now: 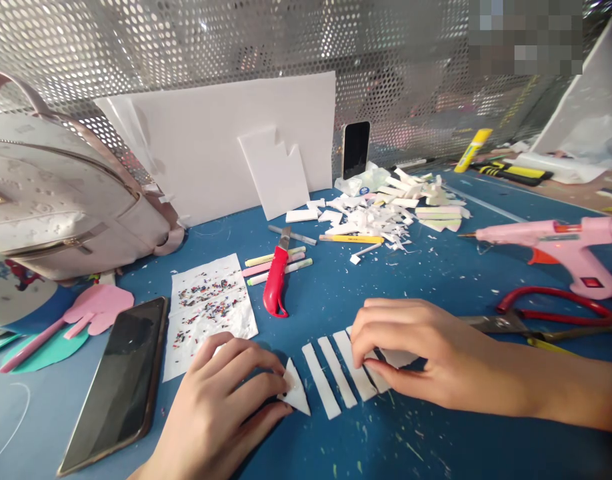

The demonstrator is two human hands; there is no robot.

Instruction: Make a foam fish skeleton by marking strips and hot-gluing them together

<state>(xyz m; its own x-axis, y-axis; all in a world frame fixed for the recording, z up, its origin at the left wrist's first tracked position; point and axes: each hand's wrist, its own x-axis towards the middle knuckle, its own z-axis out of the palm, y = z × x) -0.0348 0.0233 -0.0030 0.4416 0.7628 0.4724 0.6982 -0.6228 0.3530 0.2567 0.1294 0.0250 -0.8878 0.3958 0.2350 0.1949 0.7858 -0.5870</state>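
My left hand (231, 393) pinches a small white triangular piece of foam board (297, 390) between thumb and fingers, low over the blue table. To its right, several narrow white foam strips lie side by side, with the leftmost strip (322, 382) and its neighbour (338, 372) fully in view. My right hand (411, 347) curves over the right-hand strips, its thumb and index fingertip closed on a white foam strip (363, 383). Part of that strip and another white piece (399, 359) are hidden under the hand.
A red-handled knife (276, 283) lies beside markers (281, 272) and a speckled tissue (209, 313). Phone (119, 380) at left, backpack (76, 193) behind. Foam scraps (376, 217), upright white board (201, 147) at back. Pink glue gun (571, 247) and red-handled scissors (556, 313) at right.
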